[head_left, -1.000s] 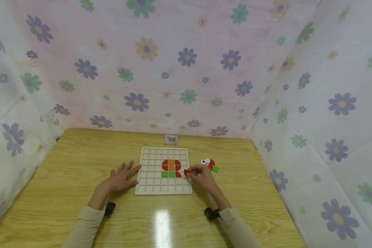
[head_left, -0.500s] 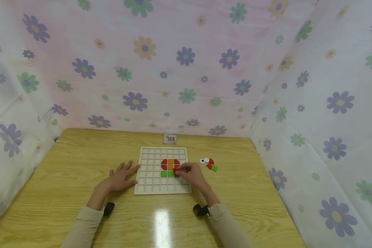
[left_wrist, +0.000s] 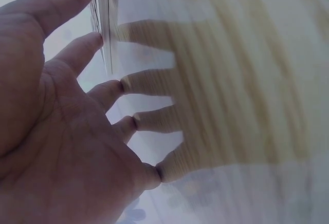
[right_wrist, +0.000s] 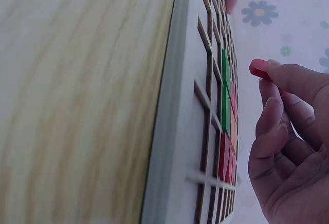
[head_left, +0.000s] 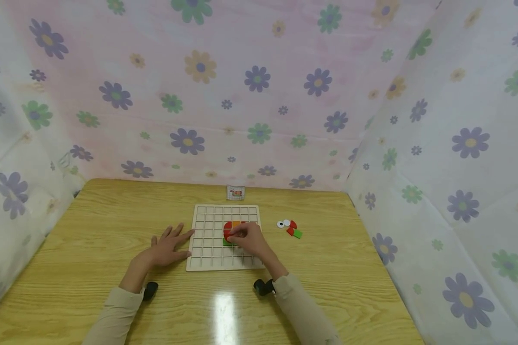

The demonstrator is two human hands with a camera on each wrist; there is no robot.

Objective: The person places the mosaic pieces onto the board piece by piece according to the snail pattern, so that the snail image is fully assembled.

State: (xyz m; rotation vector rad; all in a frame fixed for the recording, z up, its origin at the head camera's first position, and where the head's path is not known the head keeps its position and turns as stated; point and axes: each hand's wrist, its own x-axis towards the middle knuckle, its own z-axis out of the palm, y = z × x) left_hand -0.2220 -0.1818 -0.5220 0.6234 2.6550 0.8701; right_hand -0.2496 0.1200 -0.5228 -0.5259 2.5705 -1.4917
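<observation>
My right hand (head_left: 251,239) is over the middle of the pale wooden grid board (head_left: 203,262). Between thumb and forefinger it pinches a small red piece (right_wrist: 259,69), raised above the board in the right wrist view. Green pieces (right_wrist: 225,95) and a red piece (right_wrist: 225,157) sit in the grid cells below; in the head view the hand covers part of them. An orange piece (head_left: 236,224) shows beyond the fingers. My left hand (head_left: 166,248) lies on the table with fingers spread, its fingertips at the board's left edge (left_wrist: 106,23).
Right of the board lie a white eye piece (head_left: 280,224), a white disc (head_left: 287,223), two red pieces (head_left: 293,224) and a green piece (head_left: 298,234). A small picture card (head_left: 235,192) is behind the board. Flowered cloth (head_left: 259,105) surrounds the wooden table (head_left: 328,268).
My right hand has moved left with the red piece, from the board's right edge to over the coloured pieces in its middle. The left hand has stayed in place.
</observation>
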